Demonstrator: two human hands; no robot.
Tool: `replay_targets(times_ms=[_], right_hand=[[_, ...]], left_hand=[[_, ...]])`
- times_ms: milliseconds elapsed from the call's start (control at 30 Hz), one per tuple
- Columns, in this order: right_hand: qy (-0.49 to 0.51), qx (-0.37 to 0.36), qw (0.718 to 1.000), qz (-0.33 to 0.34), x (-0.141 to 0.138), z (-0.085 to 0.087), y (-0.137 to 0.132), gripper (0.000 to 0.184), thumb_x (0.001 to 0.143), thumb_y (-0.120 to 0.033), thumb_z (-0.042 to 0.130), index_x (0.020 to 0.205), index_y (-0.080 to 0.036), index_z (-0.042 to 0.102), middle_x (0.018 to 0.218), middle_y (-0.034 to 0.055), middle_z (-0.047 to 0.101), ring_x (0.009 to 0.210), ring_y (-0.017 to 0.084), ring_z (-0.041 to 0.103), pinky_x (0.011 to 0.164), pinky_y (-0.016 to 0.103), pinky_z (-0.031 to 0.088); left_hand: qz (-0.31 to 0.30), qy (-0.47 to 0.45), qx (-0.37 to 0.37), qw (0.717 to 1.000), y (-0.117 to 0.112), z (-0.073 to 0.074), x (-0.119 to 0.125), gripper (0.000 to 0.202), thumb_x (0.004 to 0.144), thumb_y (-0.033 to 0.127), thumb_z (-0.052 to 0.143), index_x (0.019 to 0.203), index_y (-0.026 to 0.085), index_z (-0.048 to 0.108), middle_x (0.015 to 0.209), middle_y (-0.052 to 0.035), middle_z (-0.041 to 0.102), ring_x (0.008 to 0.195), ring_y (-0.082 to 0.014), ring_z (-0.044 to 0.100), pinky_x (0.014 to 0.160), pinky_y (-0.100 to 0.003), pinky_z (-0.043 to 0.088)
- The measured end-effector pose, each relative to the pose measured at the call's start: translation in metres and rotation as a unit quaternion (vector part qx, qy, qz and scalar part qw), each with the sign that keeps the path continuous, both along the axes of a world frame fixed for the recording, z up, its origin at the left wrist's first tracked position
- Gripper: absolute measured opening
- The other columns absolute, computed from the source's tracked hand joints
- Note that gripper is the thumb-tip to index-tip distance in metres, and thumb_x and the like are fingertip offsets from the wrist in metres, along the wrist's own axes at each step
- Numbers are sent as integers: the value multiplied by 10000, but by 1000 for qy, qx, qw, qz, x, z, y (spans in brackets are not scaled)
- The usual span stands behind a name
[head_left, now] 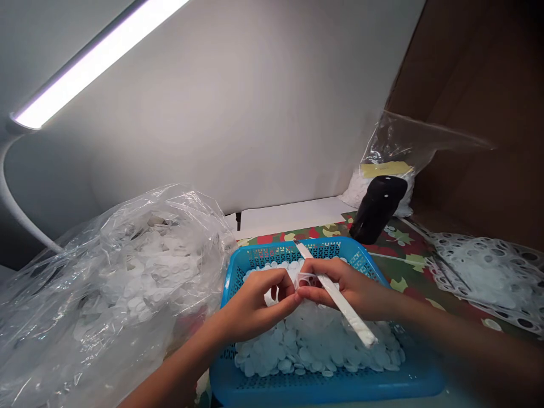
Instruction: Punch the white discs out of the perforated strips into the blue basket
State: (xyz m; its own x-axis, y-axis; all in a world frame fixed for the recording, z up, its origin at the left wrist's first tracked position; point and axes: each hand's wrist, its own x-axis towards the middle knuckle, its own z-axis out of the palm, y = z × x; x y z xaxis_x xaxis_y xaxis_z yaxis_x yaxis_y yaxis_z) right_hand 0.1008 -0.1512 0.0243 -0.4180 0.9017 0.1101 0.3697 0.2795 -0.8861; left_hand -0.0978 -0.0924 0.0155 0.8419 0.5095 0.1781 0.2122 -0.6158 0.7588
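Note:
A blue plastic basket (272,258) holds a heap of small white round discs (314,345). Over it, my left hand (255,306) pinches a small translucent white piece (302,281) with thumb and fingertips. My right hand (352,289) meets it fingertip to fingertip and grips a long white stick-like tool (344,309) that runs diagonally across the hand, its thin tip (302,248) pointing up and away. Both hands are closed.
A large clear plastic bag (119,283) of white punched sheets lies at the left. A black object (376,207) stands behind the basket, by a clear bag (395,164) of white pieces. White perforated sheets (488,272) lie at right. A lit lamp bar (93,59) hangs overhead. Cardboard wall at right.

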Motion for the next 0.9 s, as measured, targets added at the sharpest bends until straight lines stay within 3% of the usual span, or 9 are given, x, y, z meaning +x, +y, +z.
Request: replay_targets(times_ms=[700,900], right_hand=[[14,-14,1000,6,0,0,0,175,888,-350,497,829,-185,510,715,-35,458,623,88,396,555,210,317],[43,-23,998,-40,-2,-2,0,176,888,-364,491,859,-192,518,725,-30,440,632,96,394,552,218,323]], left_hand=[[-3,-3,5,1000,0,0,0,210,884,286,495,711,171,460,654,39,472,618,-80,440,569,-214,352],[31,-24,-11,999,1,1,3,189,894,308,480,764,170,481,696,23,502,630,-90,455,566,-220,368]])
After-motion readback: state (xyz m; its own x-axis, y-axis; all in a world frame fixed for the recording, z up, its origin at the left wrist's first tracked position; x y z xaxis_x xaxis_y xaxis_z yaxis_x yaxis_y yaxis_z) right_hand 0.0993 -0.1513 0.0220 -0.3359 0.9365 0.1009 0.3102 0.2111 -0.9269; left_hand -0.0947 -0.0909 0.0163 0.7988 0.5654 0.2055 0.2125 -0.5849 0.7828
